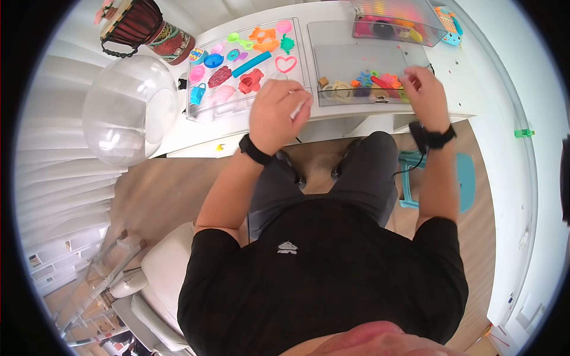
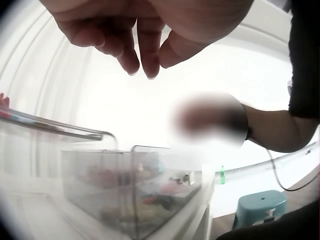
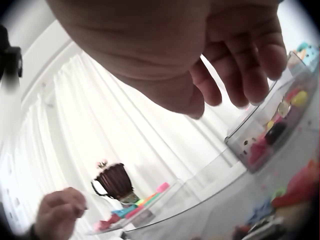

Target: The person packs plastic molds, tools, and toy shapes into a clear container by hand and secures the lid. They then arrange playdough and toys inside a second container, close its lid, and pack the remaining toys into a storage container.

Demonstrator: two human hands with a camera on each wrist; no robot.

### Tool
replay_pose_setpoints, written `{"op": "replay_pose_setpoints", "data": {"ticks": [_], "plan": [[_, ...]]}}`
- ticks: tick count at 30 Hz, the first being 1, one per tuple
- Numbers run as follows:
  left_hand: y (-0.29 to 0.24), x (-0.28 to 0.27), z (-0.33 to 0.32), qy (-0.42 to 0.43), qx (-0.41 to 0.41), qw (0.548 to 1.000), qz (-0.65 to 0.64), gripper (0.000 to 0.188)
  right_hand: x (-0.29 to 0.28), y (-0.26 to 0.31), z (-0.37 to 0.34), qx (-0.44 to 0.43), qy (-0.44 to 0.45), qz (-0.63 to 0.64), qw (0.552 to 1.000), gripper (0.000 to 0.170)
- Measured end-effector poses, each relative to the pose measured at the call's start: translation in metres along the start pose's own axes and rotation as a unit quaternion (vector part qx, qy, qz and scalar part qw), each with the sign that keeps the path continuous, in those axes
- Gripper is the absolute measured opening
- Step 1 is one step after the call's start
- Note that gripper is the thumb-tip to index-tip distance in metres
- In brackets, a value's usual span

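Using the clear bin point(image 1: 341, 56) on the table point(image 1: 463, 86) as reference. Small toys bunched along its near wall: blue star point(image 1: 363, 79), red piece point(image 1: 386, 83), wooden block point(image 1: 323, 81), pale rings point(image 1: 341, 89).

Right hand point(image 1: 427, 98) hangs at the bin's near right corner, fingers loosely bent, thumb apart from them, nothing in it that I can see. Left hand point(image 1: 276, 115) is just left of the bin, by the near edge of the clear tray point(image 1: 300, 50); thumb and fingertips nearly meet, narrow gap, no object visible in it. More toys spread in that tray. Smaller clear box point(image 1: 432, 26) at the bin's far edge; can't tell if it rests inside.

Handling, my read: toys light, mostly stiff moulded plastic, a bit slick; pinch by the edges, thumb against two fingers. Star: grab across opposite points. Rings look thin, so go easy. Bin itself probably rigid, smooth, crackable if dropped; hold by both side walls, low, not one rim.
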State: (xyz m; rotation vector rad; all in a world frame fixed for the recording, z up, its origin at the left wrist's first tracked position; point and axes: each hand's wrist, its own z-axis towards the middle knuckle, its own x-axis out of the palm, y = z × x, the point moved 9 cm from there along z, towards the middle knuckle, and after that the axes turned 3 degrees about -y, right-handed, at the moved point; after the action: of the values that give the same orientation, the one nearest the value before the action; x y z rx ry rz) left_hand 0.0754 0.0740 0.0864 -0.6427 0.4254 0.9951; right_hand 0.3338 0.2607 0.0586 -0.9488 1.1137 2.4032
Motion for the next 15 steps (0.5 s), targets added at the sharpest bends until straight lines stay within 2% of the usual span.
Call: {"op": "replay_pose_setpoints", "data": {"ticks": [2,4,6,7,9,10,12,13,15], "plan": [[-0.012,0.013,-0.007,0.005,0.001,0.999,-0.035,0.015,0.008,-0.026,0.035,0.013,0.072,-0.102,0.992,0.028],[-0.025,0.022,-0.011,0.018,-0.008,0.997,-0.074,0.013,0.033,-0.055,0.062,-0.044,0.16,-0.168,0.972,0.031],[-0.032,0.031,-0.017,0.029,-0.023,0.995,-0.095,0.012,0.064,-0.085,0.078,-0.064,0.25,-0.214,0.942,0.033],[-0.033,0.036,-0.02,0.042,-0.038,0.992,-0.113,0.012,0.074,-0.095,0.09,-0.063,0.249,-0.217,0.942,0.033],[-0.037,0.04,-0.025,0.047,-0.047,0.99,-0.125,0.011,0.117,-0.123,0.086,-0.087,0.428,-0.348,0.83,0.033],[-0.037,0.042,-0.028,0.054,-0.059,0.987,-0.136,0.01,0.126,-0.131,0.091,-0.087,0.427,-0.349,0.83,0.033],[-0.037,0.044,-0.035,0.063,-0.069,0.984,-0.149,0.009,0.145,-0.15,0.083,-0.091,0.484,-0.392,0.777,0.03],[-0.036,0.046,-0.039,0.073,-0.079,0.981,-0.161,0.009,0.149,-0.154,0.081,-0.093,0.484,-0.392,0.777,0.03],[-0.033,0.048,-0.047,0.089,-0.099,0.976,-0.17,0.008,0.16,-0.171,0.075,-0.083,0.518,-0.444,0.726,0.025]]}}
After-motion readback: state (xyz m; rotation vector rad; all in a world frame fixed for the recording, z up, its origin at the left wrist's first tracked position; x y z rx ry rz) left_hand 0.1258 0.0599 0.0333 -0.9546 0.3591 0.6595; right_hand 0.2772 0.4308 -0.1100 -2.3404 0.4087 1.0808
